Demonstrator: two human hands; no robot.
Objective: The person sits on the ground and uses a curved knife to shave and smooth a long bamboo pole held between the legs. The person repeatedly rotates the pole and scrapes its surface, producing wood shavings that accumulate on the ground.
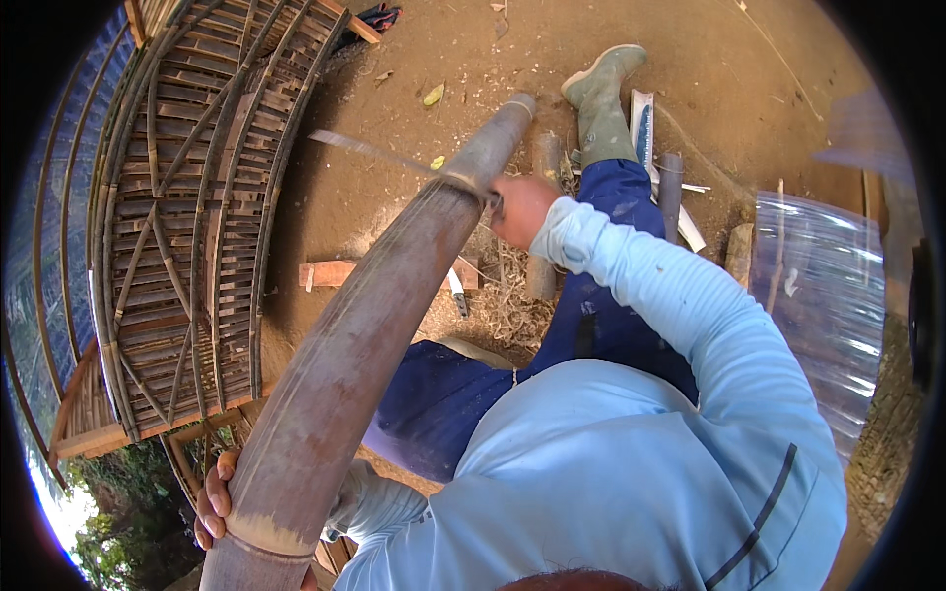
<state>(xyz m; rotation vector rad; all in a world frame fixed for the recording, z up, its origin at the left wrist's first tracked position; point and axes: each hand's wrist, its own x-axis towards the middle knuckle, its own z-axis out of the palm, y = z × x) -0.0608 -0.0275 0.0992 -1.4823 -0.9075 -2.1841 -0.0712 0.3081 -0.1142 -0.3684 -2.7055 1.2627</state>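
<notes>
A thick brown bamboo pole (360, 325) slants from the lower left up across the middle, with ringed joints along it. Near its lower end my left hand (217, 497) is wrapped around the side, fingers showing on the left edge. My right hand (522, 210) is closed at the far joint, gripping the handle end of a long thin blade (370, 153). The blade lies across the pole at that joint and sticks out to the left, blurred. Its handle is mostly hidden in my fist.
A slatted bamboo frame (202, 197) stands at the left. On the dirt floor lie a plank (330, 274), a small dark-handled tool (458, 293), shavings (512, 320) and short bamboo pieces (670, 192). My boot (606, 98) rests ahead; a clear corrugated sheet (823, 286) is at right.
</notes>
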